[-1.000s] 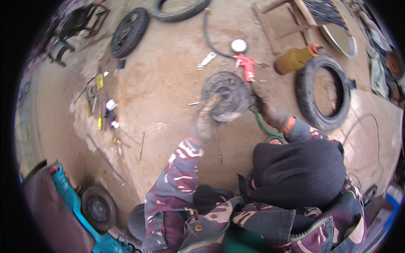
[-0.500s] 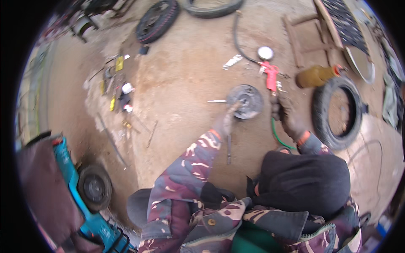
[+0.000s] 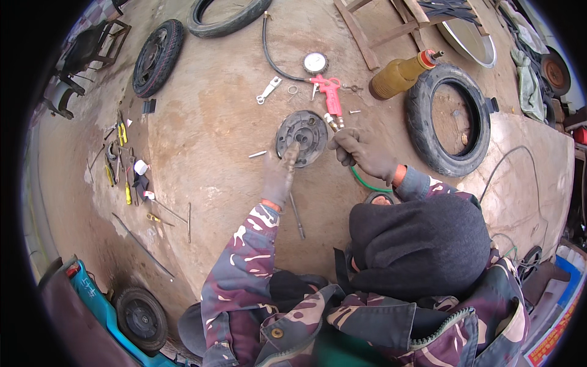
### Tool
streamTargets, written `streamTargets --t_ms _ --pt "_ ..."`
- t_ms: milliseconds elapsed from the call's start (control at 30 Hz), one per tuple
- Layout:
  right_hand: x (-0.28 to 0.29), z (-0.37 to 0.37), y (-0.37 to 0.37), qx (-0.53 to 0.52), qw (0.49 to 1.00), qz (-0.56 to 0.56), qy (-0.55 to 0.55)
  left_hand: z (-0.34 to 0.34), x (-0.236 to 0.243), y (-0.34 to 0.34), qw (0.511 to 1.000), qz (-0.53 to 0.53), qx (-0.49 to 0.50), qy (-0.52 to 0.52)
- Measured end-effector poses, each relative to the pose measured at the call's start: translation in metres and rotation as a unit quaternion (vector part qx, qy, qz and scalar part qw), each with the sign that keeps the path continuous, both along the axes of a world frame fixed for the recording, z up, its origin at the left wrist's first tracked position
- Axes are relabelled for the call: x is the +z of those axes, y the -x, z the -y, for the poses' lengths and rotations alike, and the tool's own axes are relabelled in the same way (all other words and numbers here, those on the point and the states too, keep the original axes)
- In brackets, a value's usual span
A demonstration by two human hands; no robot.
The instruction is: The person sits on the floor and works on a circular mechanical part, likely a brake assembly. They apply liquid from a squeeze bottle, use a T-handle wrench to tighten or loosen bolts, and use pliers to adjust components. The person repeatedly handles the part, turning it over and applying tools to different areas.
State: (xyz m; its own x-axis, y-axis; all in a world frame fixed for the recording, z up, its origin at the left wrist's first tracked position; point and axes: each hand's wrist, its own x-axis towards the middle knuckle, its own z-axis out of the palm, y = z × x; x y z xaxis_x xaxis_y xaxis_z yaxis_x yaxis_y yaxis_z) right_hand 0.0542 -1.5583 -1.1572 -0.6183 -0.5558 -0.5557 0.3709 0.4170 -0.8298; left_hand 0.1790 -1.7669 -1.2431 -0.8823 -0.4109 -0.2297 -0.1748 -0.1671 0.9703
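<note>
My gloved left hand (image 3: pixel 280 170) rests with fingers extended on the lower edge of a round dark metal hub plate (image 3: pixel 309 133) lying on the concrete floor. My gloved right hand (image 3: pixel 354 150) is closed just right of the plate, below the pink inflator gun (image 3: pixel 332 96); what it grips is too small to make out. The gun has a round gauge (image 3: pixel 315 63), a black hose and a green hose (image 3: pixel 364 183). A silver pin (image 3: pixel 257 153) lies left of the plate, and a steel rod (image 3: pixel 298 220) below it. A flat silver link (image 3: pixel 268 90) lies above.
Around me are a bottle of yellow fluid (image 3: pixel 394 79), loose tyres (image 3: pixel 419 119), a wheel (image 3: pixel 156 58), wooden frame (image 3: pixel 367 46), metal basin (image 3: pixel 486 49), scattered hand tools (image 3: pixel 122 131) at left and a teal scooter (image 3: pixel 92 293) at lower left.
The hub plate has gone from between my two hands down to the floor. My right hand has moved off its rim, its fingers curled. My left hand stays on it. The view has shifted.
</note>
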Motion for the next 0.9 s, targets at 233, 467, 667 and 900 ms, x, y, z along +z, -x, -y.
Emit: streamTargets --t_ms 233,467,667,900 --pt "0.006 -0.004 0.007 0.069 0.993 -0.056 -0.073 0.002 0.04 0.015 0.992 0.002 -0.046 -0.119" --pt "0.012 -0.005 0.01 0.109 0.983 -0.101 -0.109 0.001 0.051 0.019 0.988 -0.037 -0.099 0.108" --pt "-0.001 -0.012 0.016 0.067 0.997 0.004 -0.039 -0.003 0.066 0.017 0.961 -0.049 -0.143 0.23" --pt "-0.02 -0.017 0.037 -0.089 0.884 0.436 0.142 -0.012 0.075 0.016 0.963 -0.016 -0.169 0.207"
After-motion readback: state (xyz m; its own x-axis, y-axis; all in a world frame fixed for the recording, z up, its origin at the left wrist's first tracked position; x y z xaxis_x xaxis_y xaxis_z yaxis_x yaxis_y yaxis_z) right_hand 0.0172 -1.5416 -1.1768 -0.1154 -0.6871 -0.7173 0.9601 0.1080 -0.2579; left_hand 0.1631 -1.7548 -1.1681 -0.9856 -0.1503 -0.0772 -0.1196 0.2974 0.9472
